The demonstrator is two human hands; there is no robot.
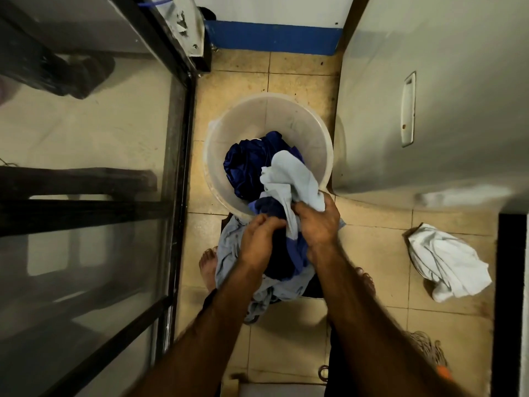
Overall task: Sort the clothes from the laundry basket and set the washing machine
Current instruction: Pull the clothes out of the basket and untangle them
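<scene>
A round translucent white laundry basket (289, 116) stands on the tiled floor ahead of me. Inside it lies a shiny dark blue garment (246, 164). My right hand (317, 222) is closed on a pale blue cloth (289, 176) that drapes over the basket's near rim. My left hand (260, 239) grips a bundle of clothes: a dark navy piece (279, 259) wrapped in a grey-blue garment (229, 253) that hangs down in front of my legs. Both hands sit close together just below the basket's rim.
A crumpled white garment (446, 262) lies on the floor at the right. A big grey-white appliance (429, 96) fills the upper right. A glass-panelled black frame (177, 167) walls off the left. My bare feet (207, 265) stand behind the bundle. A blue skirting (272, 37) runs along the far wall.
</scene>
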